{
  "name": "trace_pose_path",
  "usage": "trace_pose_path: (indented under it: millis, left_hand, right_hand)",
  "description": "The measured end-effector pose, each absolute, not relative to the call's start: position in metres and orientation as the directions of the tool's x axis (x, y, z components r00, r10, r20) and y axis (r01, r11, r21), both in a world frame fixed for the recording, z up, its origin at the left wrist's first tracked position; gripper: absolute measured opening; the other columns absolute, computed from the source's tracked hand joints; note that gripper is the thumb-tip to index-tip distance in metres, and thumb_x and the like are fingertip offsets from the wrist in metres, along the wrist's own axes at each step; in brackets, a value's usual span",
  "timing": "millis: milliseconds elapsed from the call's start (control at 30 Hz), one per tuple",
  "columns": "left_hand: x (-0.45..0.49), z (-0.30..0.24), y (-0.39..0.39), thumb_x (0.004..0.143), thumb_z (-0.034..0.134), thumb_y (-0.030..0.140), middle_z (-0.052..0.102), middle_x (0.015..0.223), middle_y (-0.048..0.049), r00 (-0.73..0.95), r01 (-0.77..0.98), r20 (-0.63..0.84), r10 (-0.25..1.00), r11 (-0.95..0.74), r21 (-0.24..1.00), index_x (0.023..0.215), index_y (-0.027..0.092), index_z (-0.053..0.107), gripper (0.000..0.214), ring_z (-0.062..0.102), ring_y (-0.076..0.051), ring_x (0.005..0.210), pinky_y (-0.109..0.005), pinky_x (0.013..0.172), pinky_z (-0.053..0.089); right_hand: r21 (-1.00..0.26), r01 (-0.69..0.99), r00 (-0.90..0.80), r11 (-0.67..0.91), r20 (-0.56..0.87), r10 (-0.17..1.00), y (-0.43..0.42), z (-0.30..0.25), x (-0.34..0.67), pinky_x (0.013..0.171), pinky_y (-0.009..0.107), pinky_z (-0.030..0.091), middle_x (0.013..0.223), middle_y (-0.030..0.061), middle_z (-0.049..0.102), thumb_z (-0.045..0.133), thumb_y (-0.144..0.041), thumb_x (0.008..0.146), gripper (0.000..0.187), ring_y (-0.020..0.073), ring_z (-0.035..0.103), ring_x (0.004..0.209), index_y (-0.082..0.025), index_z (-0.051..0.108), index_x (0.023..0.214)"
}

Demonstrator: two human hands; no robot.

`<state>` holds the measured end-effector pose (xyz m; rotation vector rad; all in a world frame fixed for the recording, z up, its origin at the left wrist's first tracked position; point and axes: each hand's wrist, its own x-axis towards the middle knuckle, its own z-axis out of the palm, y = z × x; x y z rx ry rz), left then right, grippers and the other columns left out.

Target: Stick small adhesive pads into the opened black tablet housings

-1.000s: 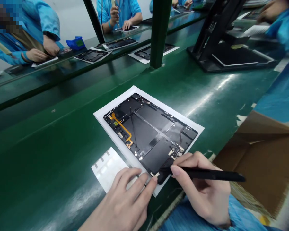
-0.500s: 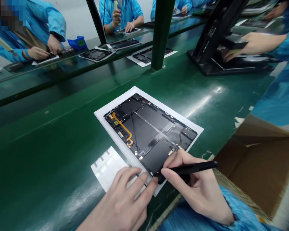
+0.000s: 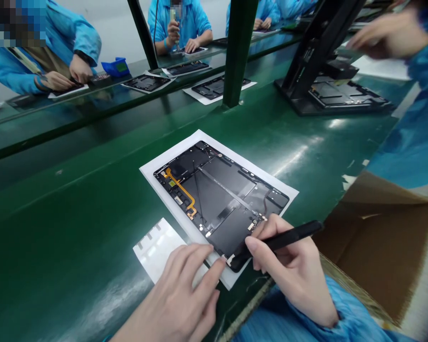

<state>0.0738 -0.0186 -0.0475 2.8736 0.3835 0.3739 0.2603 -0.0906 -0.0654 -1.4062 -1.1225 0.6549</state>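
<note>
Head view: opened tablet (image 3: 221, 199), back cover off, lies on a white sheet (image 3: 153, 166) just ahead of both hands. Right hand (image 3: 292, 270) is closed in a pen grip on a black stylus-like tool (image 3: 281, 241); the tool tip rests at the tablet's near corner, just left of the thumb. Left hand (image 3: 178, 299) lies flat, fingers extended, gripping nothing; its fingertips (image 3: 219, 262) press the sheet beside that same corner. Beneath the left fingers lies a white label backing sheet (image 3: 153, 247). Right of the right hand stands an open cardboard box (image 3: 385, 247). Far ahead, 1 green post (image 3: 237, 52) rises from the green conveyor belt (image 3: 74, 213).
</note>
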Motion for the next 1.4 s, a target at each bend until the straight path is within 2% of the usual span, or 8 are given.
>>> trace_pose_path:
  millis: [233, 500, 667, 900, 1100, 1200, 1400]
  left_hand:
    - [0.07, -0.051, -0.021, 0.091, 0.036, 0.008, 0.032, 0.131, -0.0178, 0.917, 0.307, 0.16, 0.366, -0.902, 0.305, 0.131, 0.015, 0.045, 0.042, 0.033, -0.032, 0.121, -0.046, 0.088, 0.05]
    - [0.07, -0.052, -0.02, 0.091, 0.036, 0.007, 0.034, 0.13, -0.0184, 0.921, 0.297, 0.159, 0.356, -0.904, 0.308, 0.131, 0.015, 0.045, 0.042, 0.034, -0.033, 0.12, -0.049, 0.086, 0.05]
    - [0.072, -0.052, -0.02, 0.091, 0.036, 0.007, 0.037, 0.128, -0.017, 0.918, 0.29, 0.177, 0.356, -0.904, 0.313, 0.13, 0.016, 0.046, 0.042, 0.035, -0.033, 0.117, -0.05, 0.085, 0.05]
    - [0.071, -0.053, -0.02, 0.091, 0.036, 0.007, 0.039, 0.127, -0.0164, 0.921, 0.283, 0.175, 0.348, -0.906, 0.316, 0.128, 0.015, 0.047, 0.04, 0.035, -0.032, 0.118, -0.048, 0.088, 0.049]
    - [0.07, -0.055, -0.019, 0.091, 0.036, 0.007, 0.039, 0.126, -0.0165, 0.922, 0.275, 0.18, 0.343, -0.907, 0.319, 0.129, 0.015, 0.047, 0.04, 0.034, -0.032, 0.118, -0.049, 0.088, 0.049]
    - [0.07, -0.056, -0.019, 0.091, 0.037, 0.008, 0.04, 0.126, -0.0164, 0.922, 0.279, 0.176, 0.345, -0.906, 0.318, 0.129, 0.015, 0.046, 0.04, 0.034, -0.031, 0.118, -0.048, 0.088, 0.049]
    - [0.071, -0.051, -0.018, 0.091, 0.035, 0.007, 0.038, 0.126, -0.0164, 0.925, 0.279, 0.165, 0.342, -0.907, 0.316, 0.128, 0.015, 0.047, 0.04, 0.034, -0.031, 0.117, -0.047, 0.086, 0.05]
  right_hand:
    - [-0.956, 0.291, 0.358, 0.042, 0.15, 0.922, -0.091, -0.068, 0.259, 0.044, 0.023, 0.034, 0.059, -0.0032, 0.045, 0.055, -0.028, 0.09, 0.028, 0.0111, 0.045, 0.049, -0.02, 0.048, 0.064]
    - [-0.947, 0.321, 0.365, 0.024, 0.147, 0.919, -0.09, -0.067, 0.258, 0.048, 0.025, 0.037, 0.057, -0.0023, 0.045, 0.055, -0.029, 0.09, 0.031, 0.0129, 0.048, 0.053, -0.02, 0.046, 0.062]
    - [-0.932, 0.356, 0.343, 0.072, 0.202, 0.917, -0.092, -0.067, 0.255, 0.054, 0.028, 0.041, 0.063, 0.0002, 0.05, 0.053, -0.024, 0.091, 0.026, 0.0152, 0.052, 0.059, -0.02, 0.048, 0.066]
    - [-0.896, 0.423, 0.281, 0.136, 0.273, 0.92, -0.095, -0.069, 0.255, 0.054, 0.028, 0.039, 0.066, -0.0006, 0.051, 0.054, -0.018, 0.091, 0.019, 0.0144, 0.052, 0.058, -0.021, 0.047, 0.074]
    - [-0.93, 0.337, 0.29, 0.148, 0.252, 0.923, -0.094, -0.07, 0.258, 0.057, 0.028, 0.042, 0.068, 0.0003, 0.051, 0.055, -0.022, 0.091, 0.019, 0.0153, 0.054, 0.062, -0.02, 0.05, 0.073]
    - [-0.922, 0.36, 0.285, 0.141, 0.253, 0.924, -0.094, -0.069, 0.257, 0.056, 0.028, 0.042, 0.069, 0.0009, 0.054, 0.055, -0.022, 0.091, 0.018, 0.0158, 0.054, 0.062, -0.02, 0.05, 0.074]
    - [-0.925, 0.325, 0.198, 0.195, 0.268, 0.943, -0.092, -0.063, 0.27, 0.056, 0.027, 0.043, 0.072, 0.0008, 0.055, 0.055, -0.023, 0.092, 0.014, 0.0153, 0.055, 0.064, -0.02, 0.055, 0.078]
